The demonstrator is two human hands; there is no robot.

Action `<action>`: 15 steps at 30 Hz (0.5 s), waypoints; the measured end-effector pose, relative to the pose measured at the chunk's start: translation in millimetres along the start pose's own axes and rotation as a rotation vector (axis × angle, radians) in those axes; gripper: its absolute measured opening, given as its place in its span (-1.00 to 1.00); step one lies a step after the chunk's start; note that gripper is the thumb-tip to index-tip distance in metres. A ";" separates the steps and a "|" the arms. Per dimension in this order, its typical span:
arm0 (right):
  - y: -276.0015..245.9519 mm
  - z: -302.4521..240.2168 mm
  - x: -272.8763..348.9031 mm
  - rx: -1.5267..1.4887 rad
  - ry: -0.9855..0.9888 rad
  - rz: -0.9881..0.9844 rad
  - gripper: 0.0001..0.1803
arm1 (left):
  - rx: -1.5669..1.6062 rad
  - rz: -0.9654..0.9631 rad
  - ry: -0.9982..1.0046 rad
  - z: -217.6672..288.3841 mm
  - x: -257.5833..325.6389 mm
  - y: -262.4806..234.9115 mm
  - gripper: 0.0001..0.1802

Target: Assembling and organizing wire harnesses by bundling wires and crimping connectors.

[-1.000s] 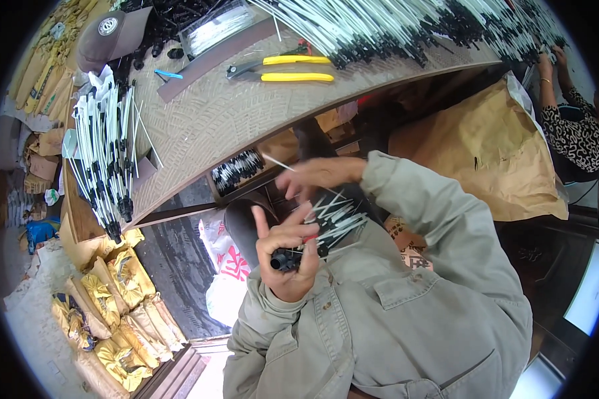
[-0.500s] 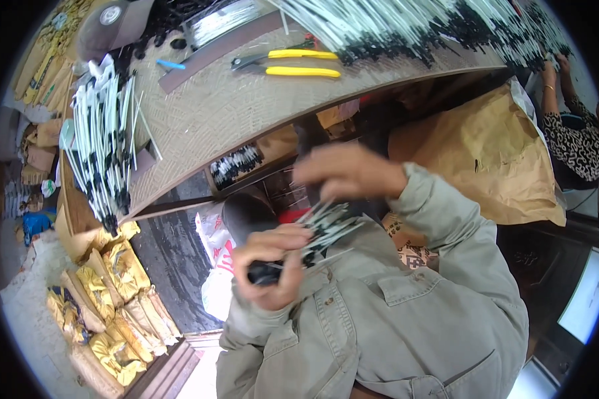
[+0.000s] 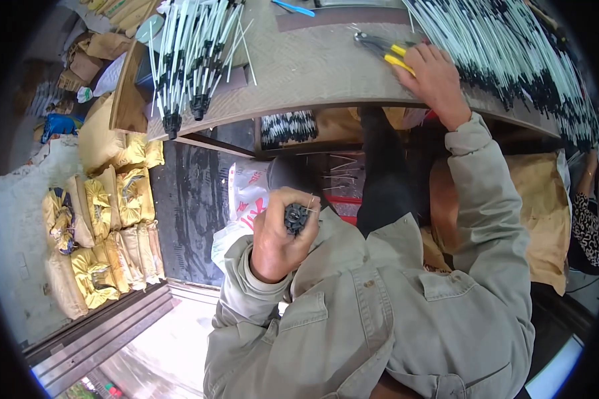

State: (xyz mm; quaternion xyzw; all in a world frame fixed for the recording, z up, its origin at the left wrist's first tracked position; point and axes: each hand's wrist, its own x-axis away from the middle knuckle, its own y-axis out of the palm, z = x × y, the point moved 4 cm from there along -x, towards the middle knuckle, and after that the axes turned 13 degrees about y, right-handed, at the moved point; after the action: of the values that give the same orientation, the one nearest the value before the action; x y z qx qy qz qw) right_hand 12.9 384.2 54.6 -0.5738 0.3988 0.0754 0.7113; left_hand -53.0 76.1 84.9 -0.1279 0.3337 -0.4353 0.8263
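Note:
My left hand (image 3: 283, 233) is closed around a bundle of thin rods (image 3: 295, 218) in front of my chest. The bundle's black ends face up, and the rest of it is hidden below my fist. At the table's front edge, my right hand (image 3: 434, 76) has its fingers over the yellow handles of a pair of pliers (image 3: 371, 44). The dark jaws of the pliers point left across the tabletop, and my fingers cover the rear of the handles.
A big heap of white, black-ended rods (image 3: 499, 53) covers the table's right side. More tied bundles (image 3: 196, 53) hang over its left edge. Below are yellow and brown wrapped packages (image 3: 103, 226), a white bag (image 3: 246, 193) and brown paper (image 3: 536, 213). Another person's patterned sleeve (image 3: 584, 229) shows far right.
My right hand has left the bundle and reached forward onto the pliers. My left hand has turned the bundle so its black ends face up. The whole view has shifted.

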 end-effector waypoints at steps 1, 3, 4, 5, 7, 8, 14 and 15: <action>-1.6 0.4 1.9 -0.009 0.006 -0.006 -0.80 | 0.004 0.011 0.001 -0.8 0.3 -1.6 -0.75; -12.8 -9.2 6.8 -0.092 -0.018 0.044 -0.82 | 0.068 -0.005 0.007 -1.9 3.0 -4.3 -0.74; -17.1 -7.1 9.6 -0.378 0.168 0.013 -0.84 | 0.082 0.005 0.005 -3.7 4.6 -6.3 -0.73; -22.0 -5.5 15.8 -0.658 0.357 -0.023 -0.85 | 0.087 0.014 0.002 -3.2 4.7 -9.0 -0.73; -31.1 -32.8 36.3 -1.175 0.658 -0.392 -0.88 | 0.150 0.035 -0.038 -5.5 6.2 -14.3 -0.73; -42.4 -60.2 44.2 -1.307 0.713 -0.565 -0.87 | 0.180 0.031 -0.053 -9.8 8.5 -15.7 -0.74; -93.4 -128.0 40.5 -0.419 -0.214 -0.223 -0.80 | 0.157 0.054 -0.041 -14.9 6.2 -21.8 -0.71; -94.7 -131.4 38.4 -0.316 -0.280 -0.077 -0.76 | 0.157 0.061 -0.041 -15.3 5.9 -21.8 -0.71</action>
State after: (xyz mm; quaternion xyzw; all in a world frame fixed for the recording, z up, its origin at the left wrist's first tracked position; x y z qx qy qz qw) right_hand 28.9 224.3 98.0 -0.6769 0.2574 0.1888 0.6633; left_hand -74.6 59.7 81.9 -0.0616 0.2854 -0.4319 0.8533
